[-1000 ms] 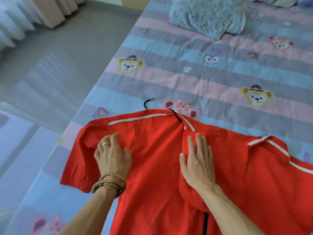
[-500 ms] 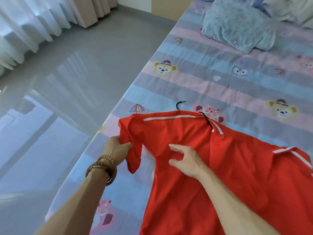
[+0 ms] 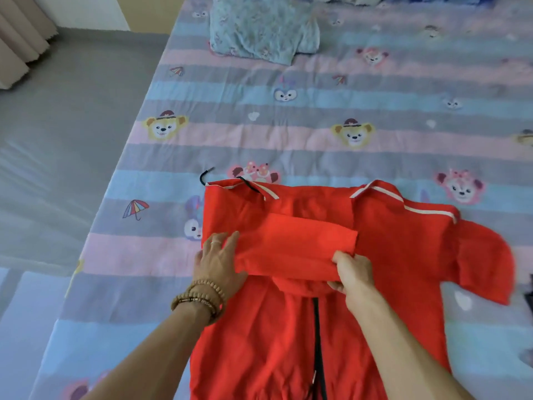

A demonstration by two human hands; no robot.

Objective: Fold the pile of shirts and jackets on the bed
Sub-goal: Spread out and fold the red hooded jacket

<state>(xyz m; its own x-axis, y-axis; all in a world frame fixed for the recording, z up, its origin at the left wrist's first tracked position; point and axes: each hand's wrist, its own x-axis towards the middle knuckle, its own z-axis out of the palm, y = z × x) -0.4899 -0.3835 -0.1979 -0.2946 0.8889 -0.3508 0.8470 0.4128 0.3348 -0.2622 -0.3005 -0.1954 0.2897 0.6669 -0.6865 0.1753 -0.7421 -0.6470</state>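
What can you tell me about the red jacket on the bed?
The jacket is bright red, thin cloth with white trim and a dark zipper down the middle. It lies spread flat on the striped bed. One sleeve is folded across the chest; the other still sticks out. The left hand presses the fold, and the right hand pinches the sleeve's cuff.

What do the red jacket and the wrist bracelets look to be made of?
Red jacket with white piping: thin woven fabric, perhaps a light synthetic or cotton, matte with fine crisp creases; the folded sleeve lies flat. Brown beaded bracelets on the left wrist: small round beads, matte tan and dark brown, possibly wood.
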